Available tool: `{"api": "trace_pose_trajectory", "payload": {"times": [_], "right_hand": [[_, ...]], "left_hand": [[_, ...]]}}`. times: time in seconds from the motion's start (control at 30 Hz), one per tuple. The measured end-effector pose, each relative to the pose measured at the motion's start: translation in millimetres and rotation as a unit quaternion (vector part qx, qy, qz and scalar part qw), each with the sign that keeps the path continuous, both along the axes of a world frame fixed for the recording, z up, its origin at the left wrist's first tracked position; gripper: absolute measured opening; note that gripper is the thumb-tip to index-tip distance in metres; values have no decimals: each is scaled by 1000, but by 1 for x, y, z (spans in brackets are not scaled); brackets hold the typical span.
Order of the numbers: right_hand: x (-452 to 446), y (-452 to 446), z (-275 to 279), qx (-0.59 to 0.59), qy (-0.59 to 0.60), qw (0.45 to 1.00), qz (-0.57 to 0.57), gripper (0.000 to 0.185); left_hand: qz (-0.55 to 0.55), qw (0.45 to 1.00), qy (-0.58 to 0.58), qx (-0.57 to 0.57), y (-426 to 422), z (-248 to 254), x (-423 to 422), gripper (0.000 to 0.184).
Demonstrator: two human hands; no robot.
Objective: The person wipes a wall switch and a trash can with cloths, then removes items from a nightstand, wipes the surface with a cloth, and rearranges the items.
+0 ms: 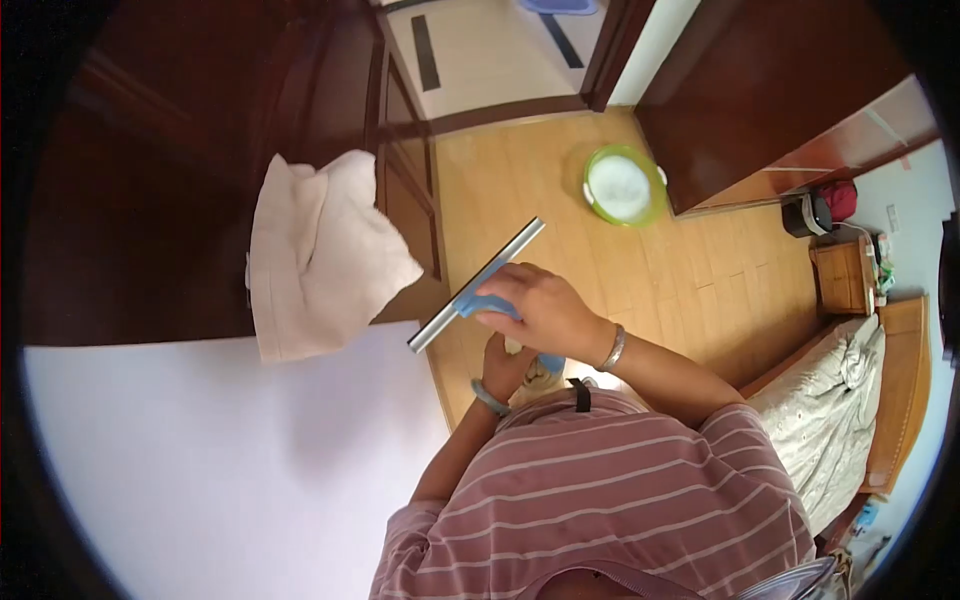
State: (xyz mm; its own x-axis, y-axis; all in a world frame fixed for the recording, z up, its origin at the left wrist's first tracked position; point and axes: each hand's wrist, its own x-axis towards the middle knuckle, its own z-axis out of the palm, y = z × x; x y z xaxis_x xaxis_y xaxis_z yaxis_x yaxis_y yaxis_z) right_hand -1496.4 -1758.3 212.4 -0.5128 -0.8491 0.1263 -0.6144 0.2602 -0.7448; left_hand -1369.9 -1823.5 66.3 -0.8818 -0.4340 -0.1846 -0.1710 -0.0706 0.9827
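A squeegee with a long silver blade [433, 330] slants across the middle of the view. My right hand [545, 305], with a silver bracelet on its wrist, is closed around its blue handle. Close to my waist, just below the squeegee, is my left hand [507, 368], with a grey-green bangle on the wrist. Its fingers are partly hidden, and whether it holds anything is unclear. A pale pink cloth [325, 255] hangs against the dark wooden door at the left, apart from both hands.
A green basin [655, 205] with whitish, foamy contents stands on the wooden floor [700, 300]. Dark wooden panels [770, 90] rise at the upper right. A bed [830, 420] and a small nightstand [840, 277] are at the right. A pale wall [200, 450] fills the lower left.
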Motion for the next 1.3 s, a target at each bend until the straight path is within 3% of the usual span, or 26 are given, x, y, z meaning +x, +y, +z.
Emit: {"api": "trace_pose_trajectory", "payload": {"times": [0.07, 0.13, 0.2, 0.3, 0.4, 0.53, 0.63, 0.77, 0.8, 0.83, 0.87, 0.9, 1.0, 1.1, 1.13, 1.17, 1.2, 1.23, 1.3], "right_hand": [[-1, -11, 3, -51, 52, 997, -10, 39], [-1, -25, 16, -87, 96, 992, -8, 63], [-2, -48, 25, -129, 113, 984, 39, 80], [3, -73, 50, -75, 193, 974, 87, 87], [1, -96, 45, -99, 241, 959, 115, 86], [-15, -115, 44, -214, 232, 944, 96, 51], [-26, -114, 66, -235, 167, 952, 104, 31], [-52, -113, 95, -313, 44, 948, -36, 29], [-60, -107, 101, -296, -85, 948, -79, 26], [-72, -108, 101, -410, -195, 886, -94, 23], [-87, -95, 102, -433, -291, 847, -101, 22], [-95, -78, 108, -500, -413, 758, -68, 27], [-132, -5, 84, -485, -607, 629, -15, 38], [-152, 79, 3, -513, -650, 560, -22, 34], [-163, 107, -54, -500, -691, 517, -75, 30], [-161, 134, -91, -503, -606, 579, -208, 27], [-155, 162, -113, -485, -608, 566, -272, 29], [-154, 197, -137, -466, -701, 479, -249, 32], [-144, 245, -130, -473, -689, 487, -253, 36]], "left_hand": [[14, 1000, -1, 20, 3, 18, -1, 39], [16, 998, 7, 64, 5, 15, 1, 37], [30, 999, -14, 25, 8, 29, 3, 34], [6, 998, -22, 50, 6, 11, 11, 33], [-4, 997, 9, 77, 6, 32, 9, 31], [-11, 995, 33, 95, 4, 32, 11, 21], [-10, 996, 25, 83, 4, 36, 10, 17], [3, 997, 34, 75, 7, 42, 3, 18], [2, 997, 34, 68, 7, 44, 1, 18], [1, 998, 32, 61, 6, 46, -1, 19], [10, 997, 29, 77, 7, 47, -5, 20], [16, 995, 26, 93, 7, 46, -5, 21], [33, 994, 38, 98, 14, 47, -15, 24], [32, 991, 13, 126, 8, 28, -32, 30], [60, 995, -12, 76, -8, -44, -28, 35], [38, 996, -15, 81, -26, -85, -30, 38], [16, 996, -19, 85, -44, -125, -31, 40], [18, 996, -13, 92, -49, -113, -52, 41], [18, 993, 11, 116, -33, -49, -111, 41]]}}
